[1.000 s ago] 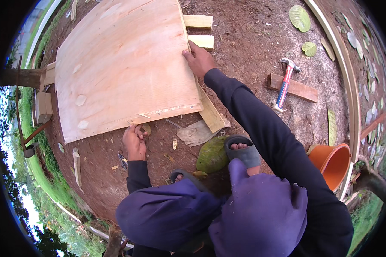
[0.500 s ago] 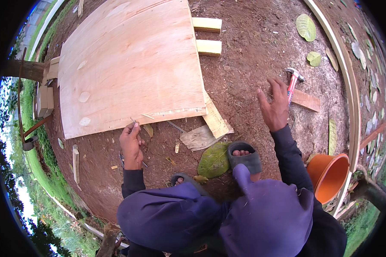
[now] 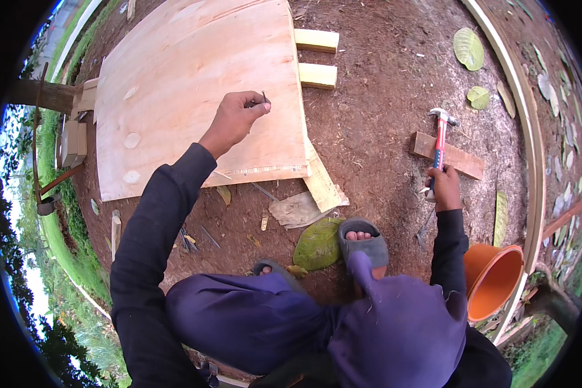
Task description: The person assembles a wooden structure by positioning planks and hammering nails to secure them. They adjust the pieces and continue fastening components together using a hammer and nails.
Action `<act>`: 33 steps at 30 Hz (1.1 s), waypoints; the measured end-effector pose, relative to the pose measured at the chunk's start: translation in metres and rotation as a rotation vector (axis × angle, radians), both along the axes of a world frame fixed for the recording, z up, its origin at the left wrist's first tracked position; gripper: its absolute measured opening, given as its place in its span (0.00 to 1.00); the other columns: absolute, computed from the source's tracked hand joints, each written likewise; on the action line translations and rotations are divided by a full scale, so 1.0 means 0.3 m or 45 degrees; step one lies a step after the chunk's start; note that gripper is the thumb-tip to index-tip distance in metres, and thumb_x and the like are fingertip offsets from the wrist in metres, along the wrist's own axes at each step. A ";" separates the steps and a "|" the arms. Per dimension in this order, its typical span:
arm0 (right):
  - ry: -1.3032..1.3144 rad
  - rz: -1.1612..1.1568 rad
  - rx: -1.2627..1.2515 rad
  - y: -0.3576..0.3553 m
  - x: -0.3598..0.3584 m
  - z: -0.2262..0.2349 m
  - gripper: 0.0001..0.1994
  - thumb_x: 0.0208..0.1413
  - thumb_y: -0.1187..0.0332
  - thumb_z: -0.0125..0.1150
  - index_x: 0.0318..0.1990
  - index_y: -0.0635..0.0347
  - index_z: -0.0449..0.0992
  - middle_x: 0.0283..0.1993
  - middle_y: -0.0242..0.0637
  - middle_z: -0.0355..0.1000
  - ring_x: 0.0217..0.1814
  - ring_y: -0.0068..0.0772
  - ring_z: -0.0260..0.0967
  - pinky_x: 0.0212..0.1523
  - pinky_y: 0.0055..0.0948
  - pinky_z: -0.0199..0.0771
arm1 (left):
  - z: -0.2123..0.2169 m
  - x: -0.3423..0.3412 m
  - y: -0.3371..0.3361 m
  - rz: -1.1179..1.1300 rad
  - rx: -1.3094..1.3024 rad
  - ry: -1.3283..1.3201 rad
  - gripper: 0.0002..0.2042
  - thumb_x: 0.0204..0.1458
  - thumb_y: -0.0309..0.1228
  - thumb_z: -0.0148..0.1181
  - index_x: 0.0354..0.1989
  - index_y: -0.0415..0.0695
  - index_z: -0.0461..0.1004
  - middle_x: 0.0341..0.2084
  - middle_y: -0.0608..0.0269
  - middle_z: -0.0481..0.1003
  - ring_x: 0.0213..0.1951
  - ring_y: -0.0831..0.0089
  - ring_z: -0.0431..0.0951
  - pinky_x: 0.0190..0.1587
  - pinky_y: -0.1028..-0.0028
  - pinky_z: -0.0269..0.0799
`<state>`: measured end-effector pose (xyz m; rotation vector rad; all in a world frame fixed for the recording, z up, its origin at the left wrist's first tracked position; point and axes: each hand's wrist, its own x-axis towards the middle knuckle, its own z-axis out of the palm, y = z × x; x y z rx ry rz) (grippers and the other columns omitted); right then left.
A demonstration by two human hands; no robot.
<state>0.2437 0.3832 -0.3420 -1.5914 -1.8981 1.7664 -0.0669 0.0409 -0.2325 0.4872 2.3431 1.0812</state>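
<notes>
Over the right half of the pale plywood sheet [image 3: 174, 84], my left hand [image 3: 231, 121] is closed in a pinch around a nail [image 3: 264, 97]. The nail's tip end stands out past thumb and finger; whether other nails lie in the palm is hidden. Off to the right, my right hand [image 3: 445, 187] wraps round the handle of a claw hammer [image 3: 441, 129]. Its metal head points away from me, beside a brown wood block [image 3: 462, 159] on the ground.
Two yellowish timbers [image 3: 318, 41] stick out from under the sheet's right side. Loose nails [image 3: 187, 239] lie on the soil near my feet. An orange bucket [image 3: 493, 284] stands at the right, by a long pale board [image 3: 529, 142]. A big leaf [image 3: 318, 246] rests beside my sandal [image 3: 363, 242].
My left hand has gone from the sheet's near edge up and right over its surface, with the nail. The right hand, open before, has come down and taken hold of the hammer's handle.
</notes>
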 end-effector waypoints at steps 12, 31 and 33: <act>0.679 0.048 -0.155 -0.077 0.028 0.158 0.13 0.68 0.68 0.57 0.56 0.64 0.70 0.26 0.26 0.63 0.18 0.15 0.60 0.18 0.19 0.61 | -0.150 -0.295 0.215 0.252 0.085 0.303 0.14 0.63 0.39 0.63 0.46 0.41 0.84 0.36 0.66 0.81 0.32 0.80 0.75 0.29 0.75 0.74; 0.352 0.514 -0.212 -0.227 -0.317 0.066 0.15 0.59 0.66 0.68 0.48 0.67 0.78 0.24 0.25 0.63 0.27 0.16 0.58 0.28 0.25 0.61 | -0.361 -0.625 0.416 0.486 0.416 0.688 0.10 0.61 0.33 0.64 0.41 0.40 0.84 0.23 0.61 0.80 0.26 0.75 0.74 0.35 0.72 0.71; 0.316 0.527 -0.203 -0.229 -0.358 0.063 0.16 0.59 0.65 0.68 0.49 0.67 0.78 0.24 0.26 0.63 0.27 0.17 0.58 0.27 0.26 0.62 | -0.354 -0.621 0.427 0.466 0.389 0.713 0.09 0.61 0.33 0.63 0.41 0.40 0.84 0.23 0.62 0.79 0.26 0.77 0.73 0.35 0.72 0.70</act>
